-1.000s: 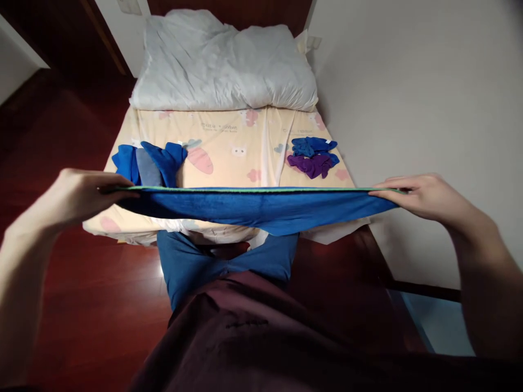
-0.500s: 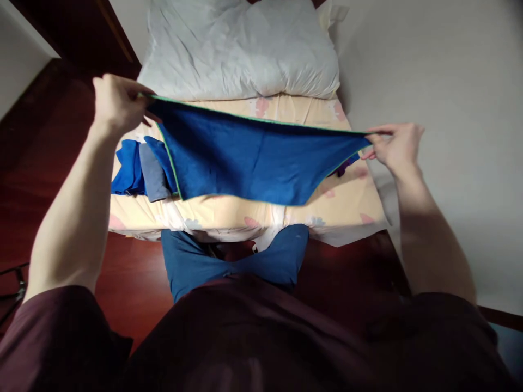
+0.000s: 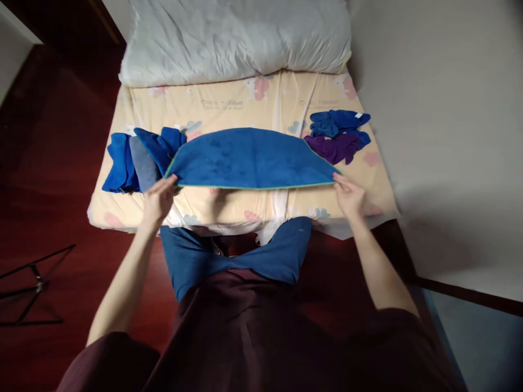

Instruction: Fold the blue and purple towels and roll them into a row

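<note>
Lowered toward the bed (image 3: pixel 134 109) since the previous frame, our green-edged blue cloth (image 3: pixel 253 158) stretches from our left hand (image 3: pixel 158 200) to our right hand (image 3: pixel 351 198), each pinching a near corner between thumb and fingers. Its long axis runs side to side across our front, its body fanning away from our fingertips, with neither hand clearly nearer its middle. Folded blue cloths (image 3: pixel 120 163) and a grey cloth (image 3: pixel 143 163) lie just beside our left hand; a purple cloth (image 3: pixel 332 148) and crumpled blue cloths (image 3: pixel 347 118) rest beyond our right. We cannot tell whether the far edge touches down
</note>
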A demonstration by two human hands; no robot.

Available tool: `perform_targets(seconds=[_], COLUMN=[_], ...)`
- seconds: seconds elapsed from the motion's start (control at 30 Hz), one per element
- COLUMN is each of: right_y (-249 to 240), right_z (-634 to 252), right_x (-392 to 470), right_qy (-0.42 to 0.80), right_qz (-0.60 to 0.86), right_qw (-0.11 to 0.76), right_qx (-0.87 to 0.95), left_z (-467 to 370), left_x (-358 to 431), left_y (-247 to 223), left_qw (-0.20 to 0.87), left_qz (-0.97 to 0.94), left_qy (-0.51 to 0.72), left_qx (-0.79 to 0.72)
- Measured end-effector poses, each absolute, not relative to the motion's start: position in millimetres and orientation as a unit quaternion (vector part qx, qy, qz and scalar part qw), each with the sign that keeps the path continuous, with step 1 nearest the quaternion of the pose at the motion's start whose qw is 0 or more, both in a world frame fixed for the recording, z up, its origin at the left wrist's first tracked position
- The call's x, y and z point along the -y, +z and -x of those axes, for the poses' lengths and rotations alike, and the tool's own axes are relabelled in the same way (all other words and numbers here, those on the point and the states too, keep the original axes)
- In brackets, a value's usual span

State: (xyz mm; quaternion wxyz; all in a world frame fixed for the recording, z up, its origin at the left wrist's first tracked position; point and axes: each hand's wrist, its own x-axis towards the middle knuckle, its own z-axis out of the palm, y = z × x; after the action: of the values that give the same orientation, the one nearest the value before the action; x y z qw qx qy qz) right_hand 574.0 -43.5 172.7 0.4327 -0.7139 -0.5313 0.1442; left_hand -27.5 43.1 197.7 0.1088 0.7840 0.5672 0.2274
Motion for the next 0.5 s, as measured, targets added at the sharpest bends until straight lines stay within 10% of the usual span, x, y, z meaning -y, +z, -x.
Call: perform_targets(seconds=[0.23, 0.5], right_y=[45, 35], right_z=[-553, -578], right_x=[95, 114], right_qy=[0.185, 0.194], right_qz=[0.716, 0.713], right_qw=[0.342, 0.213], right_qx=[0.58, 0.639], left_z=[28, 34], left_x=[14, 13], left_y=[55, 73], left_qw=[0.202, 0.187], left_qz=[-0.772, -0.794], left_qy=[0.124, 0.033], left_qx=[-0.589, -0.577])
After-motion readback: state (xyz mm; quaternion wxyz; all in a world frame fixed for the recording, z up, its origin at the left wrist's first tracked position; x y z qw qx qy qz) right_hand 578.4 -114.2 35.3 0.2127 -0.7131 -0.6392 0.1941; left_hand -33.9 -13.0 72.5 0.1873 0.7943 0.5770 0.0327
